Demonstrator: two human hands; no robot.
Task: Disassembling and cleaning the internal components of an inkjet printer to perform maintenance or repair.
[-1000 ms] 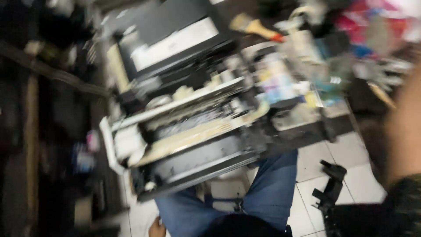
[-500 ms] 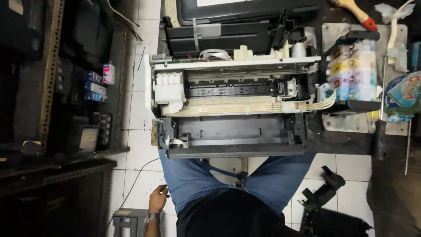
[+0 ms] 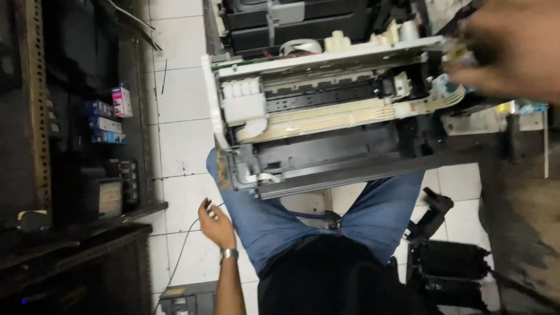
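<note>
While we sit with the opened inkjet printer [image 3: 326, 116] resting on our knees, our left hand [image 3: 214, 223] hangs low beside the left thigh with loose fingers, close to a thin cable [image 3: 182, 252] but grasping nothing that we can see. Farther up, our right hand [image 3: 513, 49] reaches to the printer's right end near the ink tubes [image 3: 449, 96]; it is blurred, so we cannot tell if it grips anything. We judge the step is working at the ink side, and the next move needs 1 steady, careful grip there.
</note>
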